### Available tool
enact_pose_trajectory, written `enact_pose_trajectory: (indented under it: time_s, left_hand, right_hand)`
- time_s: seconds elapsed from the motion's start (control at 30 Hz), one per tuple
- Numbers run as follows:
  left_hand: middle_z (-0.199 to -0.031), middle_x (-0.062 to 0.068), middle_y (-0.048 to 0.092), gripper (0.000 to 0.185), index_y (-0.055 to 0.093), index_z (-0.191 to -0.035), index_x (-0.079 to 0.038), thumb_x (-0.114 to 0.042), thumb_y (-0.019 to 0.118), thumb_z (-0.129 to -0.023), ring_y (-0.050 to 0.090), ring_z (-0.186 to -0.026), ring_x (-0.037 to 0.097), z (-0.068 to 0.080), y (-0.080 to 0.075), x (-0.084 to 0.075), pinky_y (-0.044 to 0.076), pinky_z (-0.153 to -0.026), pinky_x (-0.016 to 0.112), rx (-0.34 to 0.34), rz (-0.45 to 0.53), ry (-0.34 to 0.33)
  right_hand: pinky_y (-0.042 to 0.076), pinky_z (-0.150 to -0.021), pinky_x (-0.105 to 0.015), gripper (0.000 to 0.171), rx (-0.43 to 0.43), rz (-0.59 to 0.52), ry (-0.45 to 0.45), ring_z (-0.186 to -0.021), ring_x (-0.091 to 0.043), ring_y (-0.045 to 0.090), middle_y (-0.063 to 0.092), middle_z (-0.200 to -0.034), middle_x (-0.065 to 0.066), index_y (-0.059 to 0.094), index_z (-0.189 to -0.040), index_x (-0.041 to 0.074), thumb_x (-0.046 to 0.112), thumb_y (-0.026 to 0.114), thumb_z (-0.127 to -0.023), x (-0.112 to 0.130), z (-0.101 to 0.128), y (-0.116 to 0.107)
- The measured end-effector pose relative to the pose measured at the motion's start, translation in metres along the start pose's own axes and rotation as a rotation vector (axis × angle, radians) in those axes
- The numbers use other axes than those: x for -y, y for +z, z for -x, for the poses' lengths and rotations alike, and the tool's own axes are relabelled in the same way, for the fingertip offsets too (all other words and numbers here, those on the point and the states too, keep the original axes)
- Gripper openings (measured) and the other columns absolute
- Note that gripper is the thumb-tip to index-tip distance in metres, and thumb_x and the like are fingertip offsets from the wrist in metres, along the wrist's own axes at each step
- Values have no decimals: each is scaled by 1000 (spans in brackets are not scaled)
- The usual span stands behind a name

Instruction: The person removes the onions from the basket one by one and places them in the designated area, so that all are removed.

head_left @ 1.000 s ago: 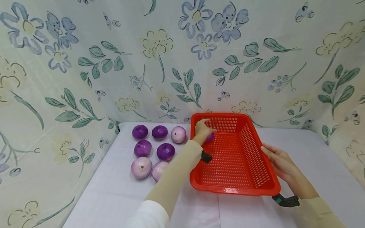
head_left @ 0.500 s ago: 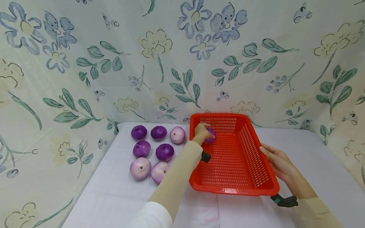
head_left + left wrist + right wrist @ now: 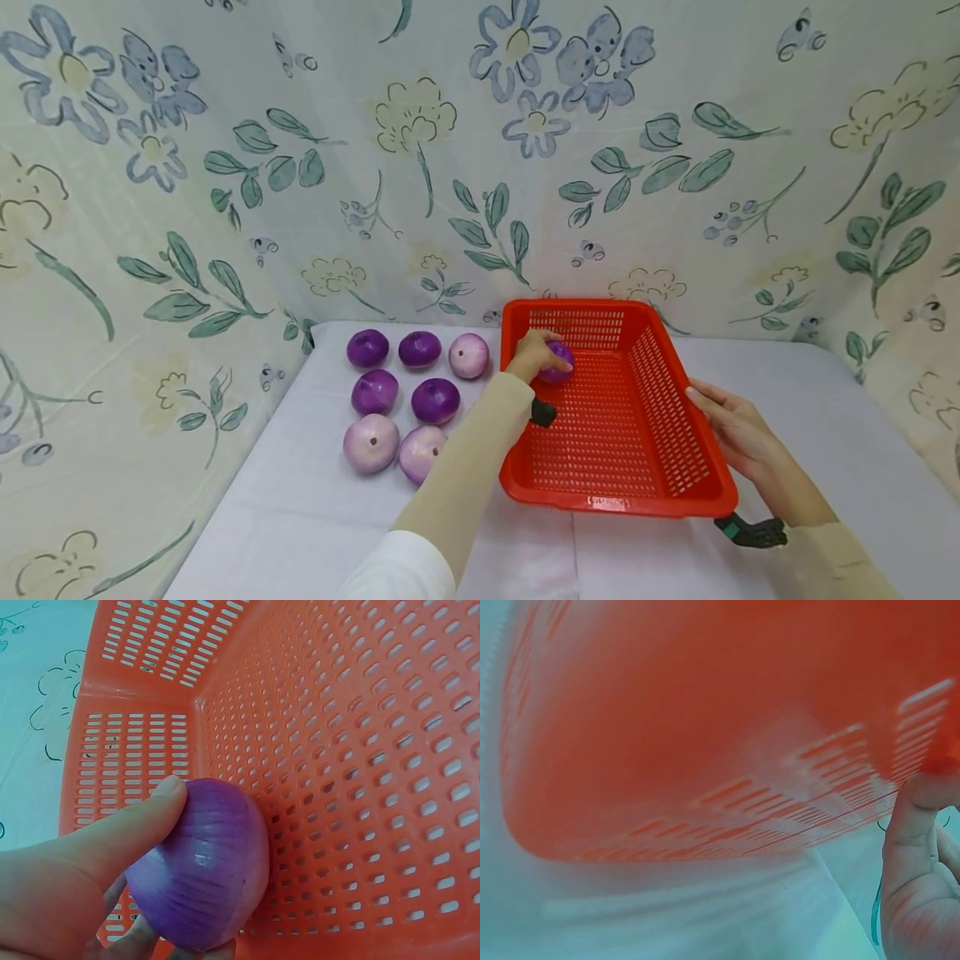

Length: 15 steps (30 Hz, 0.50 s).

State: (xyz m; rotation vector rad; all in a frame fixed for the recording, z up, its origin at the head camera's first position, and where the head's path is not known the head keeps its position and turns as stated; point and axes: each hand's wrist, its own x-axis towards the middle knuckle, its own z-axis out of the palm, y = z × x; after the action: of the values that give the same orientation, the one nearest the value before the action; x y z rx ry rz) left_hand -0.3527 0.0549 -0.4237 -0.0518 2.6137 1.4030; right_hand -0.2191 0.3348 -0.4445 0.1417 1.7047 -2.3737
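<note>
Lowered a little inside the red basket (image 3: 678,433) — glossy purple onion (image 3: 202,874), left fingers (image 3: 161,799) gripping it.

Onions (image 3: 408,388) left of basket (image 3: 675,392) (table (image 3: 300,500))

Onions on the worktop (image 3: 300,500): seven are counted, in rows beside the basket
Onions (image 3: 557,363) in the basket: one is counted
Baskets (image 3: 678,433): one red basket is counted
Hands seen: two

A white-covered table (image 3: 825,400) fills the lower frame; floral cloth (image 3: 420,150) with blue and yellow flowers hangs behind and at both sides.
</note>
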Motion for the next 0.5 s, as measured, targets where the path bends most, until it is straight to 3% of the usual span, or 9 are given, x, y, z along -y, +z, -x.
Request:
enact_pose_trajectory:
  time_s: [0.2, 0.5]
  left_hand:
    - [-133, 13, 57, 48, 72, -123, -13, -8, 86, -77, 54, -122, 33, 2, -1, 0, 46, -103, 47, 26, 38, -4]
    - [-130, 12, 60, 47, 74, -120, -20, -13, 88, -76, 54, -120, 32, 1, -3, -3, 48, -100, 48, 41, 13, 0]
  right_hand:
    - [59, -78, -32, 22, -5, 4, 10, -91, -14, 70, 72, -106, 6, 71, -108, 34, 20, 55, -103, 1, 1, 0]
    - [59, -78, -32, 21, -7, -2, 11, -90, -14, 69, 72, -105, 6, 72, -107, 34, 19, 56, -103, 2, 1, 1]
